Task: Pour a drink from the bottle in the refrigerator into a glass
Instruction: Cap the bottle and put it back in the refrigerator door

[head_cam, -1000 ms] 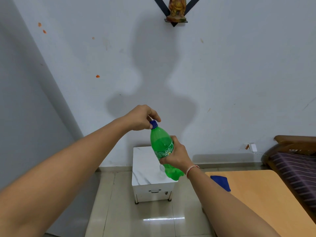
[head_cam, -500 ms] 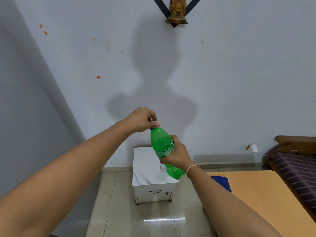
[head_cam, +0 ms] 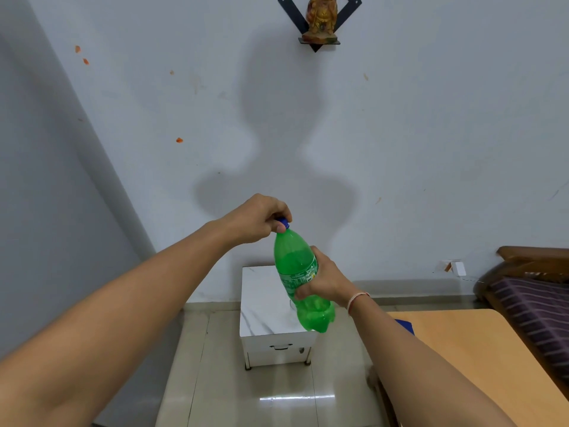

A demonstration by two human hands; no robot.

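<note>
1. Both hands are on the green soda bottle (head_cam: 300, 274): my right hand (head_cam: 324, 280) is wrapped firmly around its labelled middle, thumb across the near side of the label.
2. My left hand (head_cam: 257, 218) is pinched closed over the blue cap (head_cam: 284, 222) at the top, fingers curled around it so only part of the blue shows.
3. I see the bottle held in the air, tilted with its neck leaning up and to the left and its base down to the right. Green liquid fills most of it.
4. Below and behind the bottle stands a small white marble-patterned cabinet (head_cam: 264, 303) against the wall, on the tiled floor (head_cam: 277, 396). The bottle does not touch it.
5. A clear glass (head_cam: 291, 302) seems to sit on the cabinet top, almost wholly hidden behind the bottle; I can only make out a faint edge.
6. At the right is a wooden table (head_cam: 471, 359) with a blue cloth (head_cam: 405, 325) on its far corner, beside my right forearm.
7. High on the wall a small golden figurine (head_cam: 320, 16) sits on a dark bracket shelf.
</note>
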